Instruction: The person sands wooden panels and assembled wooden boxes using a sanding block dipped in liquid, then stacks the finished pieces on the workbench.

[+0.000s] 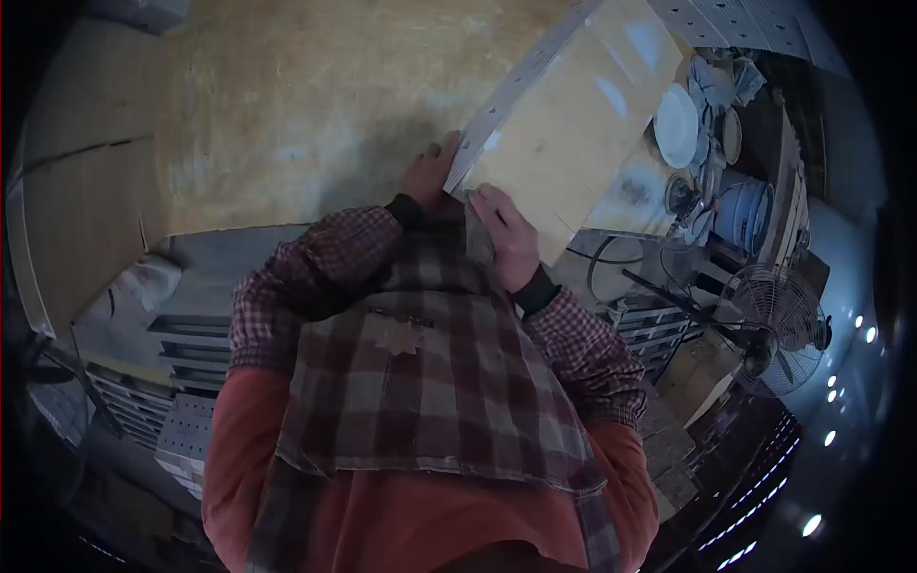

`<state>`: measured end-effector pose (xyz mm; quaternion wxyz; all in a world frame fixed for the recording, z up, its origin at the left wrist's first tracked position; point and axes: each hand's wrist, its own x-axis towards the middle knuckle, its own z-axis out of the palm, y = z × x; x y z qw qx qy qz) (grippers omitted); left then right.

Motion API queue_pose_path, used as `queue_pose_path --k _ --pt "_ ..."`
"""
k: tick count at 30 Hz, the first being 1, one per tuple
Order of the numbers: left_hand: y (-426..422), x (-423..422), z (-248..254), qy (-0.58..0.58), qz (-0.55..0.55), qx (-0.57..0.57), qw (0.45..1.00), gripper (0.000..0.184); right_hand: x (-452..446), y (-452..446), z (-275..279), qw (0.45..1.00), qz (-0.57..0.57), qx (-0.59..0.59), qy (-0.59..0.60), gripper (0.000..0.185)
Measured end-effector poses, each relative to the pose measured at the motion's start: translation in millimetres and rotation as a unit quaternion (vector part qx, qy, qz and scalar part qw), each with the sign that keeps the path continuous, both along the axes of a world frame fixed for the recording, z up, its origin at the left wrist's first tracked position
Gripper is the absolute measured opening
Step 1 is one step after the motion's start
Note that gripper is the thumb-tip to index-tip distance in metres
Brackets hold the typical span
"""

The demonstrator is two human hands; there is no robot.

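Observation:
A pale wooden board (573, 115) with a grey, hole-marked edge stands at an angle over the work table, its near corner close to my body. My left hand (430, 180) is closed against the left side of that corner, its fingertips partly hidden by the edge. On the other side, my right hand (509, 234) has its fingers curled at the same corner. A greyish-brown flat piece (479, 231) shows beside the right fingers and hangs down; whether it is held or part of the apron, I cannot tell.
The worn wooden tabletop (277, 124) spreads ahead. To the right are a white round dish (676, 126), a blue-grey bucket (743, 212) and a caged fan (776, 325). Drilled panels (188, 435) are stacked at lower left. A cardboard box (700, 377) sits lower right.

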<state>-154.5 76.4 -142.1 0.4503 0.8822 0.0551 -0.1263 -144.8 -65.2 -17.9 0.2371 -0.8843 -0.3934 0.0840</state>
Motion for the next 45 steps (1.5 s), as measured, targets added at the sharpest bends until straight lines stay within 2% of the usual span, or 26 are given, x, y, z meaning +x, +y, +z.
queue_pose_path --k 1,3,7,12,13,15,18,19,20,21,24,25,26,27,28,30,31,32,33,35,36,38,39,40,41,45 --pt "1 -3 1 -0.015 -0.002 0.008 1.000 0.076 4 1 3 0.993 -0.048 0.089 0.054 0.043" --pt "0 -2 1 -0.015 0.009 -0.002 1.000 0.077 5 7 10 0.988 -0.094 0.087 0.082 0.041" --pt "2 -2 -4 -0.032 0.013 -0.012 0.999 0.076 -17 1 -10 0.996 0.065 -0.053 0.012 0.044" --pt "0 -4 -6 -0.035 0.011 0.016 0.999 0.070 1 -6 -6 0.993 -0.039 0.095 0.066 0.044" --pt "1 -2 -4 -0.206 0.014 0.066 0.976 0.069 7 -4 -5 0.991 -0.054 0.106 0.066 0.045" --pt "5 -12 5 0.006 0.028 0.000 1.000 0.069 -7 5 -8 0.999 0.007 0.036 0.017 0.044" --pt "5 -10 5 0.035 0.021 0.017 0.999 0.073 -21 -1 -8 0.991 0.123 -0.051 -0.005 0.045" --pt "4 -17 -36 -0.090 -0.008 0.032 0.995 0.074 -18 -7 -7 0.989 0.147 -0.013 -0.018 0.043" --pt "8 -13 -21 -0.213 -0.038 0.050 0.975 0.074 -13 -12 -8 0.984 0.172 0.027 -0.031 0.042" --pt "5 -15 -4 0.002 0.043 0.003 0.999 0.073 -12 -18 -20 0.985 0.134 0.104 0.017 0.042" --pt "4 -18 -28 -0.061 0.028 0.055 0.996 0.068 7 -16 9 0.981 0.069 0.090 0.157 0.039" --pt "3 -23 -59 -0.116 0.026 0.071 0.990 0.066 12 -15 2 0.981 0.084 0.133 0.113 0.043" --pt "6 -16 -24 -0.174 0.017 0.088 0.981 0.064 17 -12 -3 0.978 0.097 0.142 0.115 0.043" --pt "-1 -17 15 -0.069 0.093 0.007 0.993 0.062 18 -12 -8 0.980 0.115 0.148 0.067 0.044" --pt "-3 -21 12 -0.061 0.110 0.003 0.992 0.061 16 -13 -10 0.979 0.131 0.153 0.019 0.045" --pt "-3 -20 -19 -0.135 0.101 -0.004 0.986 0.060 15 -10 -9 0.982 0.155 0.106 0.031 0.045" --pt "-4 -23 -6 -0.118 0.149 -0.035 0.981 0.058 14 -8 -14 0.980 0.183 0.064 -0.045 0.045" --pt "-4 -20 -20 -0.129 0.135 0.026 0.982 0.057 13 -6 -18 0.970 0.209 0.022 -0.122 0.046" --pt "-2 -17 -21 -0.182 0.115 -0.068 0.974 0.055 13 -6 -19 0.951 0.222 0.009 -0.216 0.044" --pt "-2 -16 -21 -0.119 0.149 -0.100 0.977 0.055 6 -5 -11 0.944 0.223 -0.052 -0.238 0.045" --pt "-3 -17 -22 -0.125 0.119 0.006 0.985 0.055 4 -6 -10 0.932 0.220 -0.116 -0.262 0.045" --pt "-4 -22 -16 -0.130 0.138 0.005 0.982 0.057 9 -9 -13 0.937 0.210 -0.110 -0.258 0.043" --pt "-3 -17 -17 -0.154 0.079 0.053 0.983 0.059 15 -9 -13 0.964 0.203 -0.021 -0.172 0.041" --pt "-4 -22 -18 -0.132 0.139 -0.025 0.981 0.060 19 -10 -12 0.975 0.193 0.068 -0.082 0.040" --pt "-4 -24 -16 -0.135 0.136 -0.010 0.981 0.060 21 -11 -8 0.980 0.173 0.094 0.020 0.040" --pt "-2 -19 -36 -0.103 0.129 -0.021 0.986 0.058 7 -3 -14 0.990 0.137 0.019 0.014 0.042"
